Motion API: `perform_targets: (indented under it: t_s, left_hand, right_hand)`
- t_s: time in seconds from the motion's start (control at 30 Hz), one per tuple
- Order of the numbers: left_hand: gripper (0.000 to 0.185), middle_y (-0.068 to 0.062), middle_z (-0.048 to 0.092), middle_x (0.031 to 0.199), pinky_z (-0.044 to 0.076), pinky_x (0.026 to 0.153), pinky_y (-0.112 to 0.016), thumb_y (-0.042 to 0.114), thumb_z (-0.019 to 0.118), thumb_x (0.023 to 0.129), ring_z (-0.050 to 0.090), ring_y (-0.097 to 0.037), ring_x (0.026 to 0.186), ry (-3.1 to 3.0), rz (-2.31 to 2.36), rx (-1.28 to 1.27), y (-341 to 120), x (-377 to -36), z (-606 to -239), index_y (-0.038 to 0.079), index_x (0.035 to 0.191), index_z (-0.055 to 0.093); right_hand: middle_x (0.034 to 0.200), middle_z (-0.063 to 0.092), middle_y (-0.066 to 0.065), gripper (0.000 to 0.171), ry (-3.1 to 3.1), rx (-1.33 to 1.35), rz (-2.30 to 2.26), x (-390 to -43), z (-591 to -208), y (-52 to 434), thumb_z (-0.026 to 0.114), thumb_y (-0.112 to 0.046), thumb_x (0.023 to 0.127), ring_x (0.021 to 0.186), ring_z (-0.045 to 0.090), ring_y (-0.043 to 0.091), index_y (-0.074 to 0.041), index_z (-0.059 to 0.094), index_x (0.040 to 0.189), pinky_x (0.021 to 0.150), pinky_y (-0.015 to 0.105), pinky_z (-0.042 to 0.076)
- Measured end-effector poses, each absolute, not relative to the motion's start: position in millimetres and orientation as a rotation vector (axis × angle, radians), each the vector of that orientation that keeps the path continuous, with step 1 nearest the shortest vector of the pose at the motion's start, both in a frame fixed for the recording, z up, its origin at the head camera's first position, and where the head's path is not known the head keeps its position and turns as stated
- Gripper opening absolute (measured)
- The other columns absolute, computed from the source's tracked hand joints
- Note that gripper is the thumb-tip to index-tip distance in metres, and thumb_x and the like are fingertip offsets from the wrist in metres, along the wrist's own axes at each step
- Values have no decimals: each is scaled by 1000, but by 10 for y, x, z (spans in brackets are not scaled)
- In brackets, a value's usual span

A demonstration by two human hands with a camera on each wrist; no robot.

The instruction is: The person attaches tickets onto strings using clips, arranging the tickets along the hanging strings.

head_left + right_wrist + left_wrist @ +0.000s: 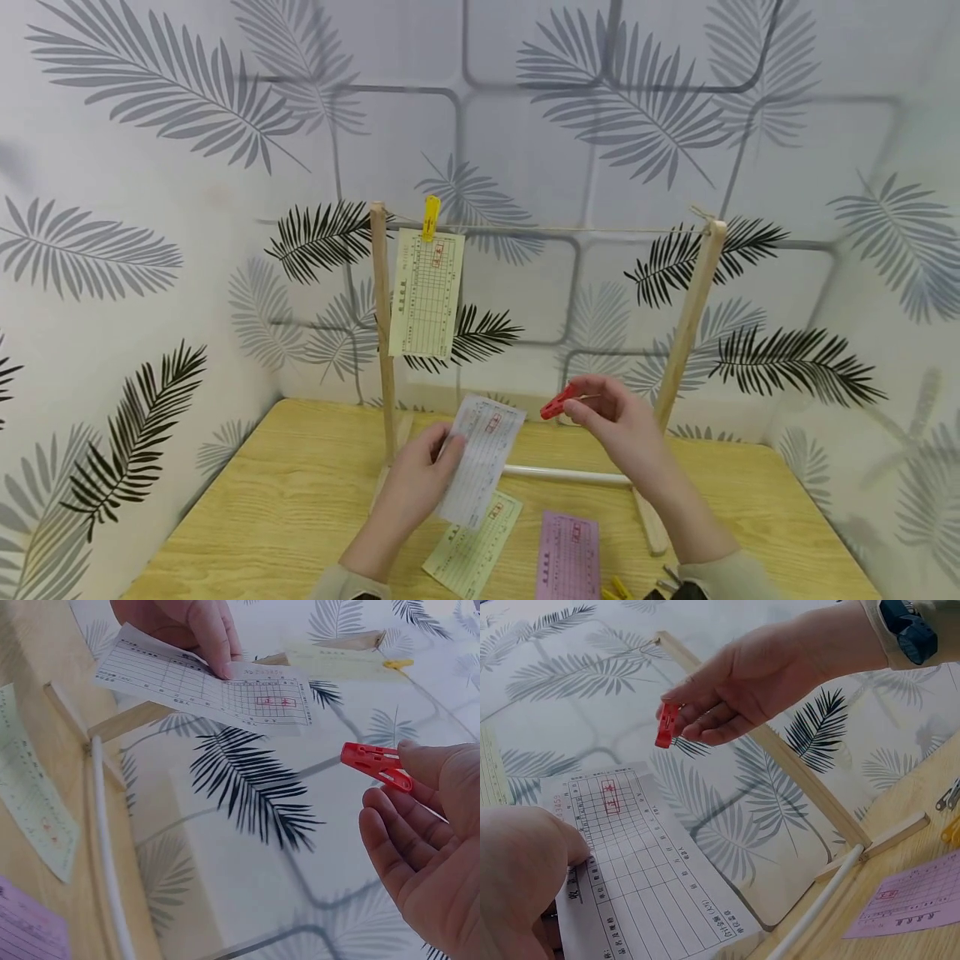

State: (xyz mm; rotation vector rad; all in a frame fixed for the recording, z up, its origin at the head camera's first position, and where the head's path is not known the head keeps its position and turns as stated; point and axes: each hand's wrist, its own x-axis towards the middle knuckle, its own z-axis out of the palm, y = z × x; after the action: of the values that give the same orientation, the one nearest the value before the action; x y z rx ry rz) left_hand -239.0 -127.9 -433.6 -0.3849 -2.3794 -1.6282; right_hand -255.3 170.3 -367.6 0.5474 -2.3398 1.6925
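Note:
My left hand (pixel 426 471) pinches a white printed form (pixel 480 462) along its left edge, thumb on the front. The form is held above the table, and its red stamp shows near the top. To its right, my right hand (pixel 618 421) pinches a red clothespin (pixel 557 402) by one end between thumb and fingers. The clothespin's tip points toward the form, with a gap between them. In the right wrist view the red clothespin (pixel 375 763) touches only the fingers. Behind, a pale green form (pixel 427 296) hangs from a string by a yellow clothespin (pixel 431 218).
Two wooden posts hold the string (pixel 555 228), and a white rod (pixel 566 475) joins their feet. On the wooden table (pixel 247 500) lie another green form (pixel 474 546) and a purple form (pixel 568 554). More clothespins (pixel 621 588) lie near the front edge. A patterned wall stands behind.

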Motion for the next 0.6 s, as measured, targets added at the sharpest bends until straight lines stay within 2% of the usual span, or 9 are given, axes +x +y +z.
perform_targets:
  t_s: [0.13,0.37,0.6]
  left_hand:
    - [19,-8,76,102,59,65,-32,20,61,115,70,-17,80,-2345,-1651,-386,-1231,-2370,-4249,5,119,72]
    - [19,-10,77,105,60,68,-31,20,61,115,71,-18,84,-2237,-1682,-393,-1134,-2430,-4128,5,120,72]
    - [16,-10,77,101,59,65,-32,19,61,115,70,-18,81,-2185,-1655,-397,-1074,-2526,-3944,7,110,70]
  right_hand:
    - [120,77,11,37,-2377,568,1573,-2610,-3462,1700,77,-24,108,107,74,20,-8,68,140,88,27,59]
    - [119,78,10,39,-2387,638,1407,-2753,-3039,1693,75,-26,109,110,74,26,-6,69,141,89,25,57]
    - [118,78,7,39,-2401,661,1269,-2839,-2739,1654,75,-31,109,107,74,25,-10,70,142,86,27,56]
